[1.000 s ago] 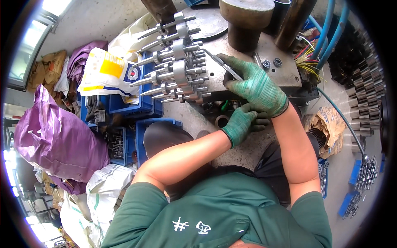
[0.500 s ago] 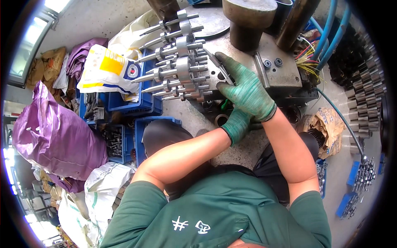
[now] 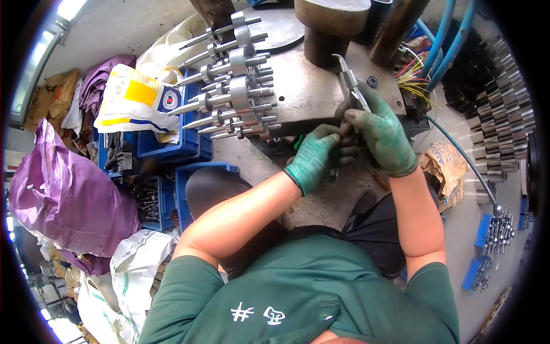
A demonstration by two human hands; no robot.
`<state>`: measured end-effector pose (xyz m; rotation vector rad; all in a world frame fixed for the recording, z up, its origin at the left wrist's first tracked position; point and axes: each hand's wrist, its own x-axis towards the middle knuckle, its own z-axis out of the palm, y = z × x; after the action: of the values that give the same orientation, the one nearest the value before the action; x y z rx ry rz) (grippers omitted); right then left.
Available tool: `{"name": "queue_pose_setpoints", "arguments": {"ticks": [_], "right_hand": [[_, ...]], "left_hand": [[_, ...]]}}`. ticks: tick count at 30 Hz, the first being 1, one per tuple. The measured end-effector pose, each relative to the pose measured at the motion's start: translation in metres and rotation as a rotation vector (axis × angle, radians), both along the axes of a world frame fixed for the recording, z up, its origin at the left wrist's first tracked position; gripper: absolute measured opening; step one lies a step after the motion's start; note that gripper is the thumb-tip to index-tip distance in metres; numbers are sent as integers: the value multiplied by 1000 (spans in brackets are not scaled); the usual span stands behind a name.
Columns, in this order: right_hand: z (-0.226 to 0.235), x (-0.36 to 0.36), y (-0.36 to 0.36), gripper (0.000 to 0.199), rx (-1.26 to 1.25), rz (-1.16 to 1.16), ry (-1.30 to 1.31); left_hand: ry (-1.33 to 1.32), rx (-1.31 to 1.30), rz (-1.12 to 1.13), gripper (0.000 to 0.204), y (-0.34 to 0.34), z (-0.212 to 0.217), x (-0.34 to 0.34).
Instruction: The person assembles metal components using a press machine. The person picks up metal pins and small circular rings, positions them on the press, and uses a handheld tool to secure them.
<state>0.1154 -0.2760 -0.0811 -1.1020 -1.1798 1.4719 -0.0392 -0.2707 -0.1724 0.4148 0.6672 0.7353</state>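
Observation:
Both my hands wear green gloves. My right hand [image 3: 382, 133] grips the handles of metal pliers [image 3: 350, 84], whose jaws point up over the steel machine plate [image 3: 312, 94]. My left hand [image 3: 315, 156] is closed just left of it, fingertips meeting the right hand at the plate's front edge; what it pinches is hidden. A stack of stepped metal shafts [image 3: 232, 94] lies on the plate to the left of my hands.
Dark steel cylinders [image 3: 329, 26] rise behind the plate. Blue hoses [image 3: 444, 37] and coloured wires [image 3: 415, 71] run at the right. Rows of metal shafts [image 3: 501, 126] stand far right. Blue parts crates [image 3: 172, 149], a purple bag [image 3: 69, 195] and white sacks [image 3: 134, 264] fill the left.
My right hand with the pliers has come down from the stack of shafts to the plate's front edge. My left hand has risen to meet it.

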Motion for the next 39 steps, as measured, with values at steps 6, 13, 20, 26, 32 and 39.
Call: {"name": "queue_pose_setpoints", "arguments": {"ticks": [6, 13, 20, 26, 32, 39], "right_hand": [[3, 25, -15, 70, -13, -35, -100], [-17, 36, -28, 77, 142, -5, -482], [-24, 35, -32, 73, 404, -81, -707], [-18, 32, -27, 65, 308, -130, -699], [-24, 24, -24, 40, 136, -112, -388], [-41, 17, -19, 29, 67, -108, -258]], "left_hand": [[-86, -20, 99, 21, 18, -7, -21], [30, 7, 172, 19, 18, 18, -23], [59, -18, 194, 18, 24, 20, -22], [66, 37, 165, 23, 19, 19, -23], [152, 131, 58, 22, 18, 16, -23], [72, 173, 3, 24, 8, 10, -17]]}}
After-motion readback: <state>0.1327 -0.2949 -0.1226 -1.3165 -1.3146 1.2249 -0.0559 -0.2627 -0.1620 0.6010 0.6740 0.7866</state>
